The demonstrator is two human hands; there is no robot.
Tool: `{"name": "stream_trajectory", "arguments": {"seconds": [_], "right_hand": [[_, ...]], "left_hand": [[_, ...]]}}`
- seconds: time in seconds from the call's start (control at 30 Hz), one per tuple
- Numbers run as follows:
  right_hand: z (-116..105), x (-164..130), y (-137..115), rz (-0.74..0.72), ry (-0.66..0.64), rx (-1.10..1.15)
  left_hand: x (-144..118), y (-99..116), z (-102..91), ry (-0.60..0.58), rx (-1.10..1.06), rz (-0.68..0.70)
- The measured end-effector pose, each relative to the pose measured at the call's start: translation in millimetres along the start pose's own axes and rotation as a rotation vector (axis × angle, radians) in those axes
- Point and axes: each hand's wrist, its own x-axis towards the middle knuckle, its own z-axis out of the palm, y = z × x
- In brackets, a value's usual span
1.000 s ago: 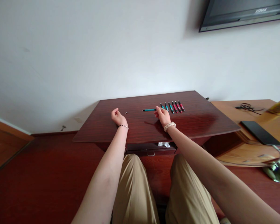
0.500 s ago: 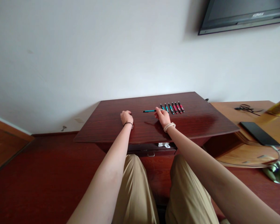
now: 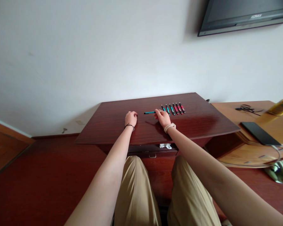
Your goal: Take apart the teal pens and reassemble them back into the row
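The right hand (image 3: 163,117) pinched a teal pen (image 3: 149,112) lying level just over the table (image 3: 202,124). The left hand (image 3: 131,118) rested curled on the table, and I could not tell if it held anything. Six pens (image 3: 173,108) already lay in a row just beside the right hand; only this pen remained outside the row.

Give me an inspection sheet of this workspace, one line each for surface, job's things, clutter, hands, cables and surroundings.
Surface: dark red wooden table, glossy.
Job's things: teal pen lying crosswise; row of six pens, teal and red, side by side to its right.
Clutter: white crumpled thing under the table edge.
Hands: right hand pinching the teal pen's end; left hand curled on the table, contents not visible.
Cables: black cable coiled on the lighter desk; another by the phone.
Surroundings: white wall, television mounted top right.
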Motion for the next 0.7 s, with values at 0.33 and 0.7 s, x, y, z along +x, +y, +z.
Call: {"name": "stream_trajectory", "arguments": {"seconds": [0.33,0.7], "right_hand": [[0,-2,-6,0.029,-0.018,-0.003],[0,-2,-6,0.038,-0.023,-0.028]], "left_hand": [[-2,2,0.2,-0.006,-0.025,0.060],[-10,14,-9.3,0.001,0.022,0.063]]}}
